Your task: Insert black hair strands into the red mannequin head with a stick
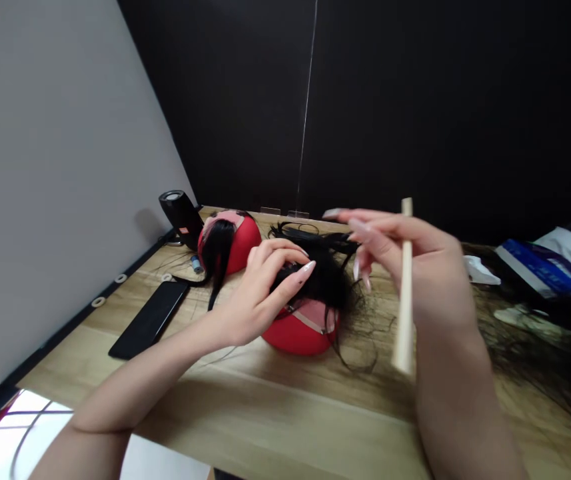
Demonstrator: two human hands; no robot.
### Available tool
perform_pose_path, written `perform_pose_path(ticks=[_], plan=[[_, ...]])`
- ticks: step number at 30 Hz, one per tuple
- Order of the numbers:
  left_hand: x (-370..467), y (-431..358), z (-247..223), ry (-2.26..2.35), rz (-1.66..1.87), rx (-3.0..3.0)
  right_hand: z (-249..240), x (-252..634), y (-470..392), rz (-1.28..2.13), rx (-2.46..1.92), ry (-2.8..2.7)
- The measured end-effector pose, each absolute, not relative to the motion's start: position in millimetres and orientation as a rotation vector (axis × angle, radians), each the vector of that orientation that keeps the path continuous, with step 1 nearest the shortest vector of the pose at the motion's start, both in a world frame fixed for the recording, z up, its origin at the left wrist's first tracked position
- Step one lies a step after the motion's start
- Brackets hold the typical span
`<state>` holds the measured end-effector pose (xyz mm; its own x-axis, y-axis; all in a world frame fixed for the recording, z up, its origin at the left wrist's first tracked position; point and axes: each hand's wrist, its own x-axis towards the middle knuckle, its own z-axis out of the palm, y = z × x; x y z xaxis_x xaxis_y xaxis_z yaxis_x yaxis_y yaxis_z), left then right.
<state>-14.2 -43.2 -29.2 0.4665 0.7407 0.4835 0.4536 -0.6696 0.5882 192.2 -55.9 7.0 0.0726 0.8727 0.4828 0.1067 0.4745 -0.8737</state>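
Note:
A red dome-shaped form (pixel 299 337) sits near the middle of the table, with a pink mesh cap (pixel 318 315) and black hair (pixel 325 277) on it. My left hand (pixel 270 290) rests on the hair with its fingers bent and apart; whether strands lie between them is hidden. Right of the form, my right hand (pixel 415 260) is raised, its fingers curled around a pale wooden stick (pixel 405 307) that stands nearly upright. The stick's lower end is blurred by motion.
A second red form (pixel 245 247) with cap and hair stands behind left, beside a black cylindrical speaker (pixel 181 217). A black phone (pixel 150 320) lies on the wooden table (pixel 265 413). Loose dark hair (pixel 530 353) and a blue packet (pixel 548 270) are at right.

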Motion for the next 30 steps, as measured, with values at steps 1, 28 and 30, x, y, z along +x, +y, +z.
perform_pose_path(ticks=[1,28,30], plan=[[-23,-43,-34,1.121,1.017,2.392,8,194,-56,0.62,-0.906,-1.323],[-171,-33,-161,2.605,0.1,1.862,-11,219,-45,1.078,-1.053,-1.672],[-173,-32,-162,2.597,0.119,1.838,-10,219,-46,1.055,-1.041,-1.655]])
